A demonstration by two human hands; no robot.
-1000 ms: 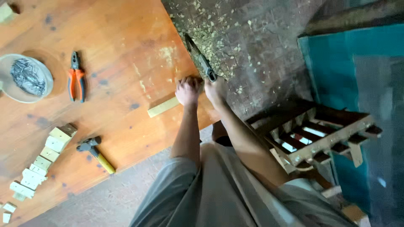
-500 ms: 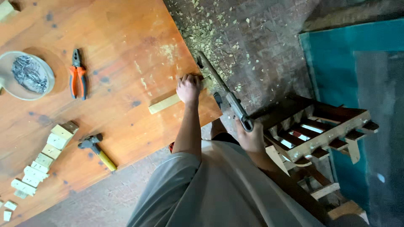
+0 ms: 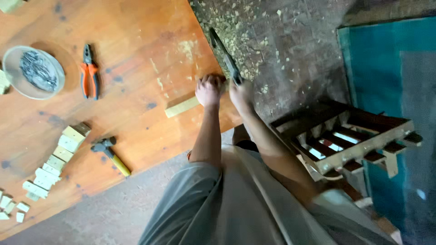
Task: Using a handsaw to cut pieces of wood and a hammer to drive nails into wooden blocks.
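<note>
Seemingly both hands clenched: left hand point(image 3: 209, 90) on wood strip point(image 3: 182, 107), right hand point(image 3: 240, 93) around saw point(image 3: 225, 56).

Table point(image 3: 136, 45): orange-brown wood, dark spots. Pliers point(image 3: 89, 75): orange handles, dark head. Hammer point(image 3: 111, 156): yellow handle, dark head. Wood strip point(image 3: 181, 106) and cut blocks point(image 3: 54, 163): pale tan. Bowl point(image 3: 9, 81): translucent grey, dark nails point(image 3: 36, 72). Floor point(image 3: 290, 50): grey, pale sawdust flecks. Panel point(image 3: 386, 68): teal. Shirt point(image 3: 218, 204): grey.

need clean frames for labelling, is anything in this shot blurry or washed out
Head view: the saw and right hand are motion-smeared; the left hand on the wood strip is softer still; the pliers stay readable; no harsh glare, light is dim and even.
</note>
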